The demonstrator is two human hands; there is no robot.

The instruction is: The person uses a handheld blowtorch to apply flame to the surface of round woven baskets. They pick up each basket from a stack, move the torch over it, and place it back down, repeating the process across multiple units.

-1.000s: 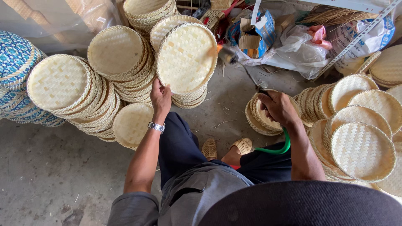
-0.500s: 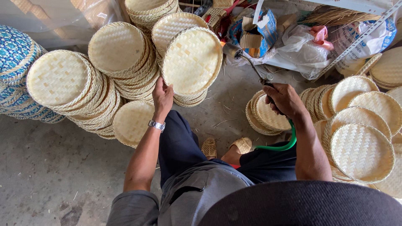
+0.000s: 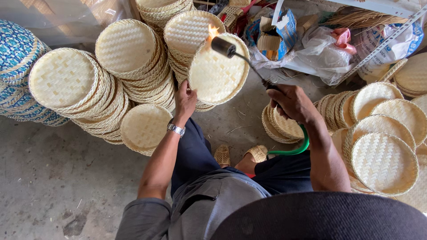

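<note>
My left hand [image 3: 185, 101], with a metal watch at the wrist, grips the lower left rim of a round woven bamboo tray [image 3: 219, 71] and holds it up on edge. My right hand [image 3: 291, 103] is closed on the handle of a gas torch [image 3: 231, 50] fed by a green hose [image 3: 293, 150]. The torch's black nozzle points at the tray's upper rim, and a small orange flame [image 3: 213, 31] burns there against the weave.
Stacks of the same pale woven trays [image 3: 66, 84] lean at the left and back, with more [image 3: 384, 162] at the right. Blue patterned trays [image 3: 15, 53] sit far left. Plastic bags and a cardboard box [image 3: 320, 49] lie behind. My sandalled feet [image 3: 240, 154] rest on concrete.
My right hand has lifted the torch from low by the right-hand stack up to the tray, and its flame now plays on the rim. My left hand has tilted the tray more upright.
</note>
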